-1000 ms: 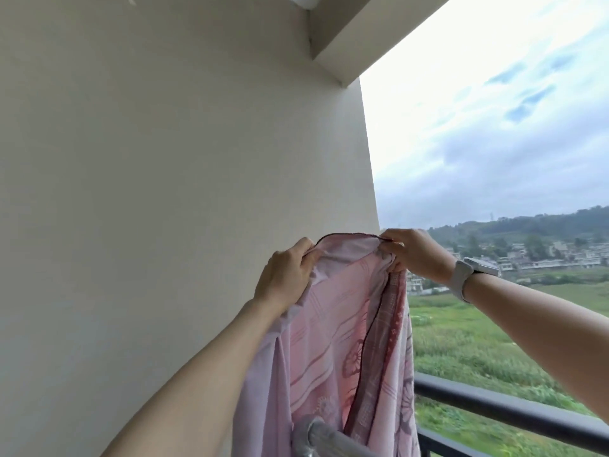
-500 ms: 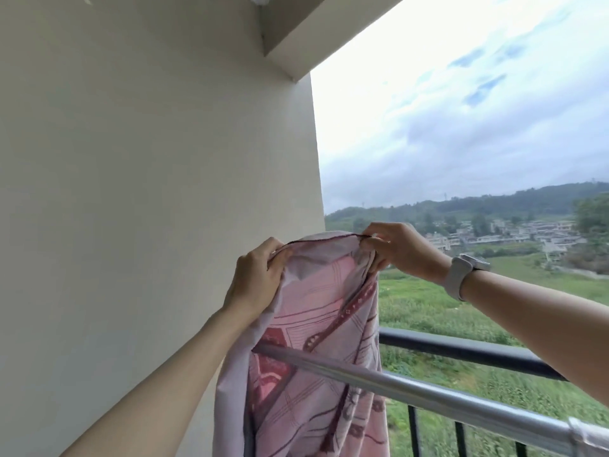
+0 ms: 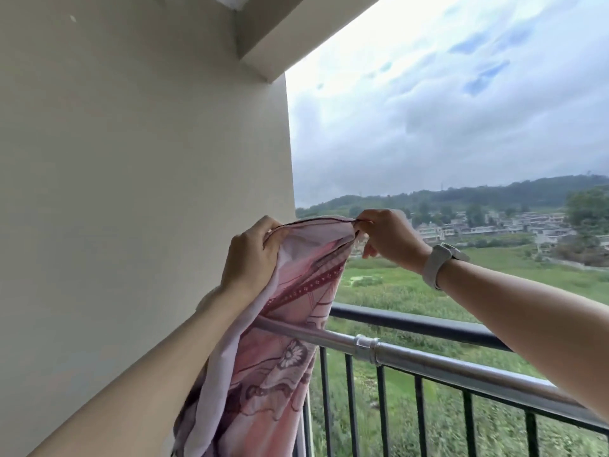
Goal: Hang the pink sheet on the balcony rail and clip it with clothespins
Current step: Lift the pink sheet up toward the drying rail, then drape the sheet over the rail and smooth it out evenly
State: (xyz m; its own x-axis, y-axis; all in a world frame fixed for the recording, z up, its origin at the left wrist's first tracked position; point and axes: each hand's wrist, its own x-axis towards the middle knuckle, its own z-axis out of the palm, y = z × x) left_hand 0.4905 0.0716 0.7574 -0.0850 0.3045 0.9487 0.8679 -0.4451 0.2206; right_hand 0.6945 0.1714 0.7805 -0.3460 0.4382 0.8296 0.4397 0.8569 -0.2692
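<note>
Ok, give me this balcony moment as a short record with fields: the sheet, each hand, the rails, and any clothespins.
sheet: pink sheet, patterned, top edge held up above the rails, the rest draped down beside the wall
left hand: left hand grips the hem's left end
right hand: right hand pinches the hem's right end; watch on the wrist
rails: silver pole runs in front of the black balcony rail; sheet hangs across the pole's left end
clothespins: none in view
wall: beige wall at left
</note>
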